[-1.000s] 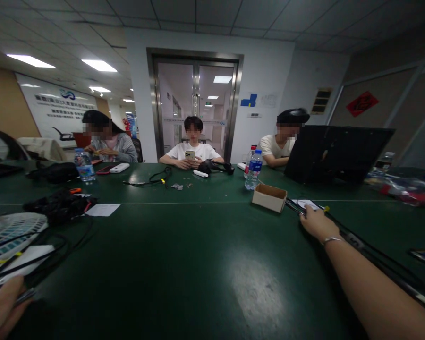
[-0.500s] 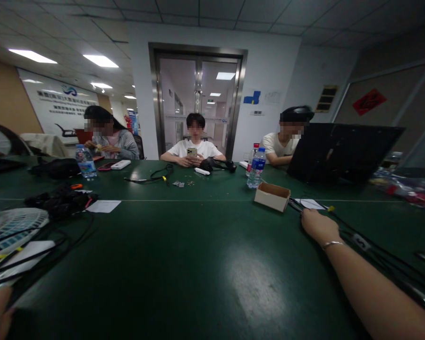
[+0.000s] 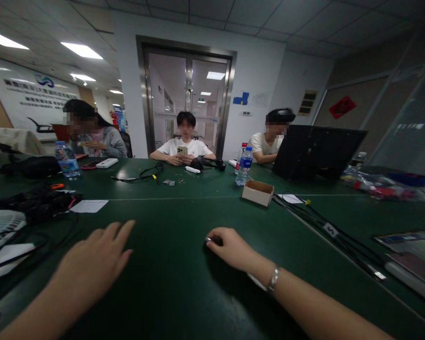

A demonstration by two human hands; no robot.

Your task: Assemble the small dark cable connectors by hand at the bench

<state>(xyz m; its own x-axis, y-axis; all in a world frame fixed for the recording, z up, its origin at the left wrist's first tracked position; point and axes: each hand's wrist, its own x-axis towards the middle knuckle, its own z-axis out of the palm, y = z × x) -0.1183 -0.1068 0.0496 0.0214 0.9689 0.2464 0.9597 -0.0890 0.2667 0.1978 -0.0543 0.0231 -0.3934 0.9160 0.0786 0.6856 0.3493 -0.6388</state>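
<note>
My left hand (image 3: 92,257) is over the near left of the green table (image 3: 170,283), fingers stretched and apart, with nothing in it. Near the middle of the table, my right hand (image 3: 230,245) is closed, thumb and fingers curled together. A small shiny dark piece (image 3: 208,240) shows at its fingertips, too small to name. A silver bracelet (image 3: 274,278) is on the right wrist. Beyond that hand stands an open cardboard box (image 3: 258,194), with black cables (image 3: 331,231) running from beside it towards the near right.
At the left are a white fan (image 3: 2,229), a heap of black gear (image 3: 38,203) and a white paper (image 3: 89,206). Water bottles (image 3: 244,166) stand behind the box, near a black monitor (image 3: 318,151). A seated person (image 3: 187,146) holds a phone across the table.
My right hand has moved from the cables beside the box leftward to the table's middle, with a small piece at its fingertips. My left hand has come in from the lower left edge, and the view has shifted right.
</note>
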